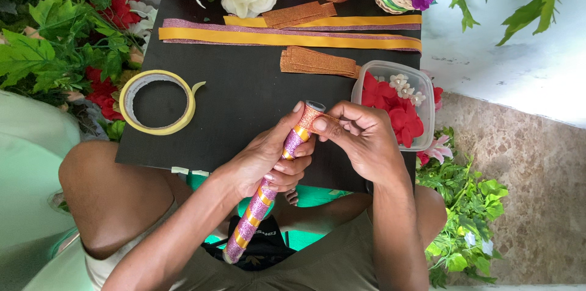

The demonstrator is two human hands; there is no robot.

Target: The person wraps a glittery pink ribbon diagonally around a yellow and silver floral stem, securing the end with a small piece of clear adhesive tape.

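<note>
Fingers of the left hand (265, 160) clasp the long stick wrapped in pink and gold glitter ribbon (268, 190) over the black board (244, 102); the right hand (360, 138) pinches copper ribbon at its tip. Wrapping looks nearly finished, only the top left. Its lower end hides behind the lap.

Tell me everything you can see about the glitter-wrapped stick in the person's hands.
The stick is a long, slim rod, wrapped in spiralling bands of pink-purple glitter ribbon and yellow-gold ribbon, with copper-orange glitter at its upper end. It lies tilted, top over the black board, bottom toward the person's lap. The left hand grips its middle; the right hand pinches the copper strip at the top.
</note>
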